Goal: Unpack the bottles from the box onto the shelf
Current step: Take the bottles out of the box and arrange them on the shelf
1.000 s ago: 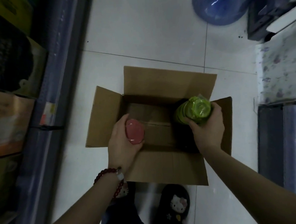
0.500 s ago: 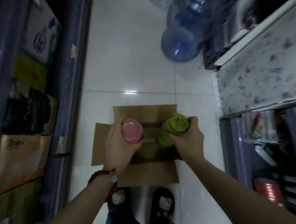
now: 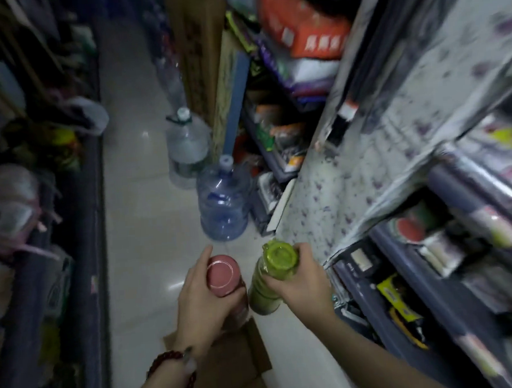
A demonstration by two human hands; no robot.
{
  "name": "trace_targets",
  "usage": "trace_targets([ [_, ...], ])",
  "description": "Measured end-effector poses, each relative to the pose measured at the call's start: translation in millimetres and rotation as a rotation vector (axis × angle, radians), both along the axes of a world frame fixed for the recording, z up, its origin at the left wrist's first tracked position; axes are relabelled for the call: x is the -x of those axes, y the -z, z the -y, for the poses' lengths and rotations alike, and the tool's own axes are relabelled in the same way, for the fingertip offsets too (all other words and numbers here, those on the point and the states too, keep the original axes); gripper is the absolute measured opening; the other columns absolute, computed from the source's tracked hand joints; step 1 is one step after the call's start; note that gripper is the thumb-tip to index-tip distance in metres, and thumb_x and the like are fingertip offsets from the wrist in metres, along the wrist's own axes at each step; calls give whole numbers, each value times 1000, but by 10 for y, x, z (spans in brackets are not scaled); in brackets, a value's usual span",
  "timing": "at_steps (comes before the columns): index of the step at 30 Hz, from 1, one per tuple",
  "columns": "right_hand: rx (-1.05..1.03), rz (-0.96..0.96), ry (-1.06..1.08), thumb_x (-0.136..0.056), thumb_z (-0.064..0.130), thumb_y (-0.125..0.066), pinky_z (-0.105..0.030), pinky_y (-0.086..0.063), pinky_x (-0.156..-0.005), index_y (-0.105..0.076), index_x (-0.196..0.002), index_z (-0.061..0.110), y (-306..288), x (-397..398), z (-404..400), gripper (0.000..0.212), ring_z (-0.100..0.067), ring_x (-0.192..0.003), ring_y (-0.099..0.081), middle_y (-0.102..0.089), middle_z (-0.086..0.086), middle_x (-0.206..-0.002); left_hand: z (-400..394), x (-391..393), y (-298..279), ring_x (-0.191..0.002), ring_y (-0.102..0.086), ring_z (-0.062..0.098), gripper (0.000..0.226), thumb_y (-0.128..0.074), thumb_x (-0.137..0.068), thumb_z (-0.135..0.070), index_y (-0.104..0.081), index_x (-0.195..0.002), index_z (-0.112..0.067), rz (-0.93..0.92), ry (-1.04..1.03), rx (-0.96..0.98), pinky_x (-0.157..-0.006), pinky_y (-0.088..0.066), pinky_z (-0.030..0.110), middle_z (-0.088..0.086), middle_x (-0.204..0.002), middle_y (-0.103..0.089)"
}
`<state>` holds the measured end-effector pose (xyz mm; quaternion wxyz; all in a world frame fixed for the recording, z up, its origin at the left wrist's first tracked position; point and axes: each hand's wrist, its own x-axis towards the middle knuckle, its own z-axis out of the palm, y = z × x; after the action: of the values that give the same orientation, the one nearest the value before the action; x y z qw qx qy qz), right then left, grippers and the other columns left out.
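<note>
My left hand (image 3: 199, 303) grips a pink bottle (image 3: 225, 280) upright, its round top facing me. My right hand (image 3: 302, 283) grips a green bottle (image 3: 272, 274) just to the right, the two bottles almost touching. Both are held above the floor, clear of the brown cardboard box (image 3: 231, 361), whose flaps show below my left wrist. The shelf unit (image 3: 417, 292) with its patterned cover stands right beside the green bottle, its lower tiers holding packaged goods.
A narrow aisle of pale tiled floor (image 3: 137, 218) runs ahead. Two large water jugs (image 3: 222, 201) stand on the floor just ahead, near the right shelf. Stocked dark shelves (image 3: 36, 205) line the left side. The view is blurred.
Both hands have lifted the pink and green bottles out of the box. The view has swung up from the box to the aisle and the right shelf.
</note>
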<state>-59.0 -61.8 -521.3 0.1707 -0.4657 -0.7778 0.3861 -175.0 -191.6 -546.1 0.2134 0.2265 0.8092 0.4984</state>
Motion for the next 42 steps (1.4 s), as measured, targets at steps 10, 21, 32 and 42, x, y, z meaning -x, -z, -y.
trace_targets([
  [10,-155,-185,87,-56,43,-86,-18,-43,-71,-53,-104,27,-2258,-588,-421,61,-7,-87,-62,-65,9,-92,-848,-170,-2220,-104,-57,14,96,-90,-50,-31,-43,-133,-29,34,249,-235,-89,-46,29,-13,-105,-57],
  [21,-322,-462,240,-55,47,-86,-19,-51,-84,-54,-105,38,-3884,-1478,-893,61,-2,-94,-63,-64,18,-95,-1579,-859,-4012,-92,-67,11,67,-92,-46,-28,-64,-107,-27,-5,465,-447,-77,-52,27,-5,-97,-71],
  [32,-512,-668,286,-54,44,-87,-37,-57,-85,-72,-93,23,-5335,-2284,-1187,47,-5,-84,-71,-76,8,-86,-2136,-1530,-5482,-86,-70,13,61,-90,-55,-22,-66,-110,-18,-36,674,-685,-75,-54,26,3,-99,-74],
  [42,-717,-807,295,-51,45,-87,-41,-57,-86,-72,-91,19,-6388,-2335,-1327,50,-12,-86,-73,-77,5,-87,-2370,-1550,-6592,-88,-69,8,74,-90,-42,-35,-65,-110,-19,-201,742,-942,-78,-55,26,-2,-101,-71],
])
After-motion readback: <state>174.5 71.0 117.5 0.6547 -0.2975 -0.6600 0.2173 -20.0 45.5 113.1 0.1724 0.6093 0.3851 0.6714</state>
